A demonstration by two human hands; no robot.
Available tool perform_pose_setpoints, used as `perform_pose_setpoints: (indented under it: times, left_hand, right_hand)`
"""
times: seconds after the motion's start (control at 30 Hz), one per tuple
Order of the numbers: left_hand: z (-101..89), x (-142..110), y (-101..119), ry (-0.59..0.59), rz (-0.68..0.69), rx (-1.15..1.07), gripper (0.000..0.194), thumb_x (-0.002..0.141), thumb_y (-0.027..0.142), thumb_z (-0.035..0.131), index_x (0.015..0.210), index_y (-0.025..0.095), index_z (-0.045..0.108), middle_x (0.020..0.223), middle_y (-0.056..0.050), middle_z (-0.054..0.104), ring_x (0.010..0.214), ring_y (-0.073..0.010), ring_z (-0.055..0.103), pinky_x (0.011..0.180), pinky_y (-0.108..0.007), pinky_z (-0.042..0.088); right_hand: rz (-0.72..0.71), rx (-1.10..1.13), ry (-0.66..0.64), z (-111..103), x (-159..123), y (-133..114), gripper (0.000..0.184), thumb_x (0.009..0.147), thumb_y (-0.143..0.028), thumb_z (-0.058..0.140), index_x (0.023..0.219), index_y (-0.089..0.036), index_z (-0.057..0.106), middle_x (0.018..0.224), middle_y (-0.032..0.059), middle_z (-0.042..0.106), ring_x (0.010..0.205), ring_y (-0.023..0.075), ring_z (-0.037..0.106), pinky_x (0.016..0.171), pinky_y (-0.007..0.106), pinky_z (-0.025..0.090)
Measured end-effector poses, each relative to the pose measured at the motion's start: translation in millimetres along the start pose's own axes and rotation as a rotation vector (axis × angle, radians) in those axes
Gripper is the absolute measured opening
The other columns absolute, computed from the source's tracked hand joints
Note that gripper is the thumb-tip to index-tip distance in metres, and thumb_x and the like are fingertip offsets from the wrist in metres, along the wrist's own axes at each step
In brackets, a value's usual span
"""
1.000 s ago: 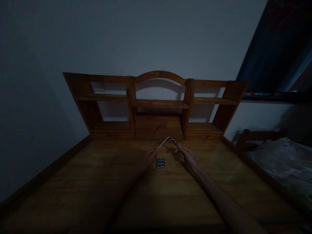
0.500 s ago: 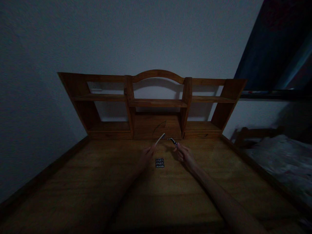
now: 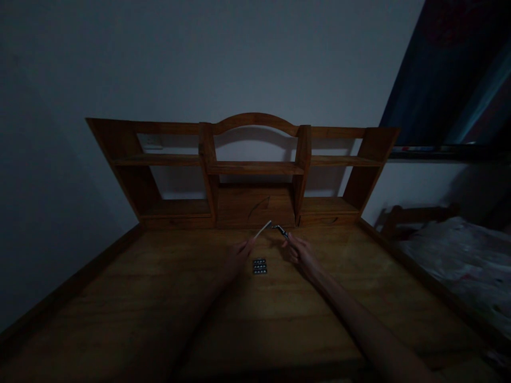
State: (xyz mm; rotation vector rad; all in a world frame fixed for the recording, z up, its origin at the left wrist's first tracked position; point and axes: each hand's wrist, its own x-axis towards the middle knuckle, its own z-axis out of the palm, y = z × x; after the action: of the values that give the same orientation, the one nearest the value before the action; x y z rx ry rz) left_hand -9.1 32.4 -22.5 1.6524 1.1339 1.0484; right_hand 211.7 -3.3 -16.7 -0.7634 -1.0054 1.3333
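My left hand (image 3: 238, 252) is closed around a thin pale stick (image 3: 262, 230) that slants up to the right and has a darker tip. My right hand (image 3: 300, 252) grips a slim dark tool (image 3: 282, 232) whose shiny, narrow end points left. The two tips almost meet above the desk; whether they touch cannot be made out. On the wood between and below the hands lies a small dark rectangular case (image 3: 259, 266) with several rows of light pieces, too small to identify. Dim light hides the finer detail of both held things.
A wooden desk (image 3: 247, 319) spreads under my arms. Along its back stands a wooden shelf unit (image 3: 255, 168) with an arched top, against a pale wall (image 3: 199, 64). To the right are a crumpled plastic-like covering (image 3: 459, 260) and a dark window or curtain (image 3: 451, 80).
The shiny end of the dark tool has come closer to the tip of the pale stick. Both hands keep their grips, and the view has shifted slightly.
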Motion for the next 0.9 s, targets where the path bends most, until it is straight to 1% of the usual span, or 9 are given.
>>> perform_pose_setpoints:
  times: [0.1,0.23,0.33,0.47,0.53,0.63,0.9]
  left_hand:
    - [1.6,0,-2,-0.032,0.054,0.033,0.049,0.083,0.059,0.04,0.059,0.017,0.048,0.056,0.003,0.044,0.056,-0.0116,0.041,0.054,-0.023,0.03]
    - [3.4,1,-5,-0.012,0.057,0.027,0.048,0.083,0.059,0.041,0.062,0.017,0.051,0.059,0.003,0.047,0.057,-0.0121,0.043,0.054,-0.023,0.031]
    - [2.7,0,-4,0.03,0.078,0.0,0.047,0.084,0.058,0.04,0.062,0.017,0.048,0.058,0.004,0.043,0.056,-0.011,0.039,0.053,-0.023,0.029]
    - [1.8,-2,1,0.0,0.101,0.024,0.048,0.084,0.058,0.039,0.059,0.017,0.044,0.057,0.004,0.042,0.056,-0.0108,0.039,0.054,-0.023,0.029]
    - [2.1,-3,3,-0.023,0.092,0.035,0.049,0.084,0.059,0.039,0.059,0.018,0.044,0.057,0.004,0.042,0.055,-0.0108,0.039,0.054,-0.023,0.029]
    - [2.8,-2,4,-0.027,0.067,0.024,0.049,0.084,0.059,0.04,0.058,0.018,0.044,0.055,0.005,0.041,0.054,-0.0109,0.038,0.053,-0.023,0.028]
    - [2.3,-4,8,0.02,0.064,0.027,0.048,0.083,0.058,0.041,0.058,0.018,0.045,0.055,0.004,0.042,0.054,-0.011,0.039,0.053,-0.023,0.029]
  right_hand:
    - [0.004,0.001,-0.011,-1,0,0,0.038,0.082,-0.048,0.06,0.069,-0.013,0.063,0.043,-0.0097,0.024,0.037,0.0039,0.017,0.036,0.021,0.012]
    - [-0.014,0.025,-0.027,1,0,0,0.037,0.083,-0.047,0.059,0.069,-0.013,0.063,0.044,-0.0098,0.024,0.036,0.0038,0.017,0.036,0.021,0.011]
    - [-0.012,0.028,-0.019,2,1,2,0.036,0.083,-0.047,0.059,0.068,-0.014,0.063,0.043,-0.0096,0.025,0.036,0.0037,0.018,0.036,0.02,0.012]
    - [0.003,0.025,-0.014,2,1,2,0.037,0.082,-0.047,0.06,0.068,-0.014,0.063,0.044,-0.0092,0.026,0.037,0.0036,0.019,0.036,0.02,0.013]
    - [0.007,0.029,-0.011,2,1,1,0.037,0.082,-0.047,0.06,0.067,-0.013,0.062,0.044,-0.0092,0.026,0.037,0.0036,0.02,0.037,0.02,0.014]
    - [0.008,0.024,-0.022,2,1,0,0.037,0.083,-0.046,0.059,0.068,-0.013,0.063,0.043,-0.0095,0.025,0.037,0.0036,0.019,0.036,0.02,0.013]
    - [-0.022,0.021,-0.043,2,0,2,0.037,0.082,-0.048,0.059,0.068,-0.013,0.063,0.043,-0.0094,0.026,0.036,0.0039,0.02,0.037,0.021,0.013]
